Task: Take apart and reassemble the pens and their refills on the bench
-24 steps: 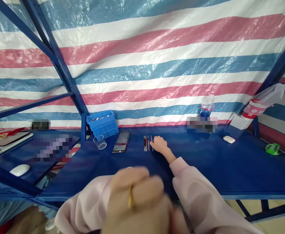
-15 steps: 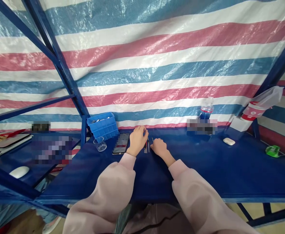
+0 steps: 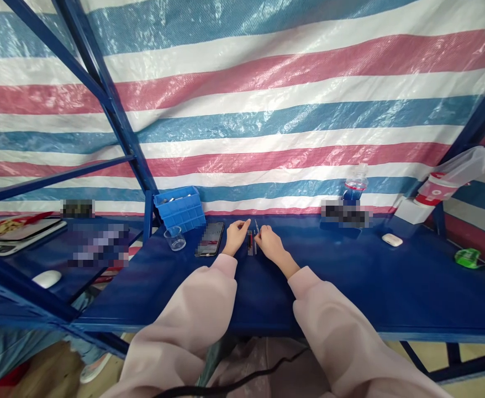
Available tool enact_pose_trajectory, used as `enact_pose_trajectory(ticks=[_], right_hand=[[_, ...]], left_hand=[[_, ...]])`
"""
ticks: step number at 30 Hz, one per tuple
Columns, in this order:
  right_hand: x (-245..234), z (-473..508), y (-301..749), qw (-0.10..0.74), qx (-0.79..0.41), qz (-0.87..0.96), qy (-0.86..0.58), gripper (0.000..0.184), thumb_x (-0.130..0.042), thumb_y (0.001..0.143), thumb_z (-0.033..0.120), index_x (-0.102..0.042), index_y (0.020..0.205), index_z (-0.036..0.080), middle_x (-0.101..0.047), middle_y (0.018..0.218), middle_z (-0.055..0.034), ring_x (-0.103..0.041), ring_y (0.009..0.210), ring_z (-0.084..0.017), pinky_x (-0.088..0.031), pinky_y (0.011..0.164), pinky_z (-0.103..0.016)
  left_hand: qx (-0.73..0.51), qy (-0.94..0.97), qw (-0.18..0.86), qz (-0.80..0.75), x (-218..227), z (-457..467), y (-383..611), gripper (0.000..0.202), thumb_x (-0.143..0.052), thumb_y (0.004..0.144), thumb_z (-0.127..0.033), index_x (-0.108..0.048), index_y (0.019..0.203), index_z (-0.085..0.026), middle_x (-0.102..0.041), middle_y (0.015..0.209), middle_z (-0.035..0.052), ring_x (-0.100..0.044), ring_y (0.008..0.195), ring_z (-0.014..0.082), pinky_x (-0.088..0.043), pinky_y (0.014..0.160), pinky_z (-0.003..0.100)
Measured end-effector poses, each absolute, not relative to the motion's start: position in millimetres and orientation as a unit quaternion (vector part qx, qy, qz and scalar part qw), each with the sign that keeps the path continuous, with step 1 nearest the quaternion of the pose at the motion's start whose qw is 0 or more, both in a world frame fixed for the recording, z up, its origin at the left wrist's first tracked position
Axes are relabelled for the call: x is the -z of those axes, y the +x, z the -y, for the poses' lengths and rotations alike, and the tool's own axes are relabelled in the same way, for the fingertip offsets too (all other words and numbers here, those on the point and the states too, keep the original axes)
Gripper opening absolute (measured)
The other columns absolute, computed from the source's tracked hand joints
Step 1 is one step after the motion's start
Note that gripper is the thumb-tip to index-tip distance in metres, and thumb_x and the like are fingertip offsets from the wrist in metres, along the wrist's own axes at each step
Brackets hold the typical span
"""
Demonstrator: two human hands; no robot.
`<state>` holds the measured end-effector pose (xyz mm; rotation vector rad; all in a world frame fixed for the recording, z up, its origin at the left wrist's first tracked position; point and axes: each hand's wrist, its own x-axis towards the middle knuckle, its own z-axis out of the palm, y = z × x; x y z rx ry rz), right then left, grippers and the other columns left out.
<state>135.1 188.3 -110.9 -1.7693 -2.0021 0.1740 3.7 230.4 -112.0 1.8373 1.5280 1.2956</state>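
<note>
My right hand (image 3: 268,241) is closed on a thin, pen-like stick (image 3: 257,226), which points up and away from the fingertips. Facing it, my left hand (image 3: 236,237) has its fingers curled and their tips drawn together, close to the stick's far end. Whatever those fingers may hold is too small to make out. Between the hands, several slim strips (image 3: 249,243), dark, red and pale, lie side by side on the blue table (image 3: 333,293). Just left of my left hand lies a phone (image 3: 210,240).
Behind a clear plastic cup (image 3: 175,239) stands a blue bin (image 3: 181,209) with small parts in it. Farther right are a bottle (image 3: 353,190), a white case (image 3: 392,240), a red-and-white cup (image 3: 433,190) and a green packet (image 3: 467,257). A striped sheet (image 3: 284,127) hangs behind.
My left hand has drawn back slightly from the strips and lowered its wrist. The stick in my right hand now shows more clearly above the fingers. The view has shifted a little.
</note>
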Motion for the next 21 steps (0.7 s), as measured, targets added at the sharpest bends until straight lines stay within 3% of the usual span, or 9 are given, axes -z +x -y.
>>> enact_pose_trajectory(ticks=[5,11,16,21], right_hand=[[106.7,-184.7,133.9,0.254,-0.061,0.771,-0.581,0.007,-0.045,0.085,0.023,-0.046,0.087,0.017,-0.052,0.091,-0.0049,-0.054,0.072,-0.014,-0.037,0.060,-0.023],[110.5,-185.0,134.4,0.264,-0.067,0.789,-0.550,0.006,-0.048,0.083,0.023,-0.046,0.081,0.018,-0.052,0.086,-0.0010,-0.052,0.072,-0.012,-0.032,0.058,-0.021],[114.5,-186.3,136.2,0.260,-0.096,0.791,-0.546,0.008,-0.051,0.080,0.024,-0.047,0.075,0.018,-0.053,0.081,0.0009,-0.050,0.070,-0.011,-0.029,0.056,-0.021],[114.4,-187.9,139.7,0.273,-0.126,0.756,-0.582,0.010,-0.051,0.077,0.027,-0.048,0.073,0.018,-0.054,0.079,0.0009,-0.050,0.068,-0.011,-0.028,0.056,-0.021]], left_hand=[[-0.533,0.601,0.352,-0.481,112.5,-231.8,5.1,0.040,-0.057,0.070,-0.052,-0.068,0.072,-0.013,-0.066,0.072,0.0059,-0.058,0.070,0.0163,-0.041,0.064,0.025],[-0.555,0.582,0.365,-0.468,112.3,-234.8,2.3,0.037,-0.058,0.070,-0.048,-0.069,0.074,-0.012,-0.066,0.072,0.0066,-0.058,0.069,0.0156,-0.042,0.064,0.025],[-0.541,0.574,0.236,-0.568,108.5,-241.0,-15.7,0.039,-0.046,0.078,-0.046,-0.068,0.079,-0.013,-0.067,0.075,0.0061,-0.059,0.073,0.0170,-0.042,0.069,0.026],[-0.334,0.623,0.014,-0.707,104.3,-232.9,-26.5,0.026,-0.054,0.076,-0.039,-0.069,0.074,-0.018,-0.064,0.090,0.0118,-0.052,0.096,0.0269,-0.037,0.082,0.036]])
